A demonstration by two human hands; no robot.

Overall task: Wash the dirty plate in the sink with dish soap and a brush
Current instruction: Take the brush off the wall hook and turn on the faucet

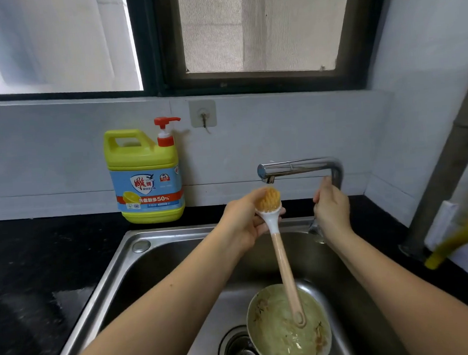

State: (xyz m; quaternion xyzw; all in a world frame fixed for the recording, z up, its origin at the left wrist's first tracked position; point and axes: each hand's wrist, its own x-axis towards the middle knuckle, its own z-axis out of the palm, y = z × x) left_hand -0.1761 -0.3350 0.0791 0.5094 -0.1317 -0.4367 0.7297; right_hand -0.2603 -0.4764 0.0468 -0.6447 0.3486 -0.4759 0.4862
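Left hand is holding the brush under the tap
It is clasping the brush by its head while the right hand is curling round the tap's upright; the dirty plate is lying in the sink beside the drain (likely greasy, slick and breakable, so its rim is offering the safest hold).

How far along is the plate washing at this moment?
Barely started. Done: the brush is picked up. In hand: the left hand holds it by its head, bristles up under the faucet spout, while the right hand grips the faucet's upright; no water shows running. Left: the plate in the sink is food-smeared, and the dish soap bottle stands untouched on the counter.
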